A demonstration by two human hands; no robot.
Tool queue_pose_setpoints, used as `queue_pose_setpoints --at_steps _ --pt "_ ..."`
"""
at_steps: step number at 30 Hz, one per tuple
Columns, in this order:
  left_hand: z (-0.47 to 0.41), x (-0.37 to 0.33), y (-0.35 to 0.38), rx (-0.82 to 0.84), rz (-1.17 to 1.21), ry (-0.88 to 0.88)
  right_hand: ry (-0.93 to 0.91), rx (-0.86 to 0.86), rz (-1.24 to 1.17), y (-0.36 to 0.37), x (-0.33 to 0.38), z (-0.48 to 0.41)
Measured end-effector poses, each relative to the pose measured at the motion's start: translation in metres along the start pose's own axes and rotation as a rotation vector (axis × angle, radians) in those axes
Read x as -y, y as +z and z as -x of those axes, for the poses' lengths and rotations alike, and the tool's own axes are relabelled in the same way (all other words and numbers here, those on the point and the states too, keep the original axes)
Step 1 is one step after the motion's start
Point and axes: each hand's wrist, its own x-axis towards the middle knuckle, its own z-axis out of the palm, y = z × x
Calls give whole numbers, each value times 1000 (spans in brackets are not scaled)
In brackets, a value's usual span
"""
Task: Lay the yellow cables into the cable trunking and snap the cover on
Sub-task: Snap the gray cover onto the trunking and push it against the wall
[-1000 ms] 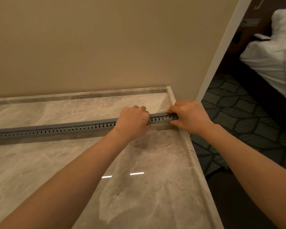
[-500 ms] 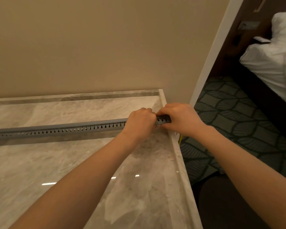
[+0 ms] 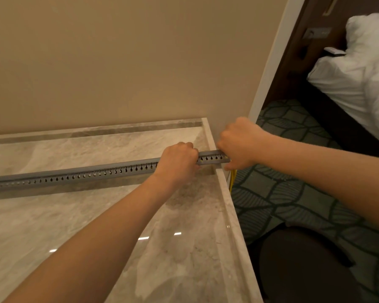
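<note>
The long grey slotted plastic cable trunking (image 3: 85,174) lies flat across the polished beige marble counter (image 3: 162,248), running from the picture's left edge to the counter's right rim, where its end sticks out just past the stone. Its top face shows as a smooth grey strip above a row of keyhole slots; whether the cover is fully seated cannot be told. Glints of yellow show through the slots nearest the trunking's right end, and the thin yellow cables (image 3: 232,180) drop from under that end, down beside the counter's side.

The left hand (image 3: 177,162) sits on the trunking a little in from its right end, fingers curled over the top and clamped round it. The right hand (image 3: 239,143) grips the very tip of the trunking, fingers curled round it and thumb beneath; a short stretch of slots shows between the two hands.

Behind the trunking rises a plain beige wall (image 3: 118,62), ending in a white corner trim (image 3: 271,62). Beyond the trunking's right end lies dark leaf-patterned carpet (image 3: 293,193), with a bed with rumpled white bedding (image 3: 359,73) farther off and a dark round seat (image 3: 304,270) nearer the camera
</note>
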Motion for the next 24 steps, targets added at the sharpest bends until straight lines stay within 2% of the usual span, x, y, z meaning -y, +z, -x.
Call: queue_pose_setpoints --at_steps 3,7,15,24 --pt "0 0 1 -5 -9 10 -47 68 130 -10 11 -11" --pt "1 -1 1 -15 -17 19 -136 80 181 -13 11 -22" --pt "3 -2 1 -20 -42 51 -276 44 41 -2 3 -36" --pt "-2 -1 -4 21 -101 115 -322 31 -47 8 -4 -38"
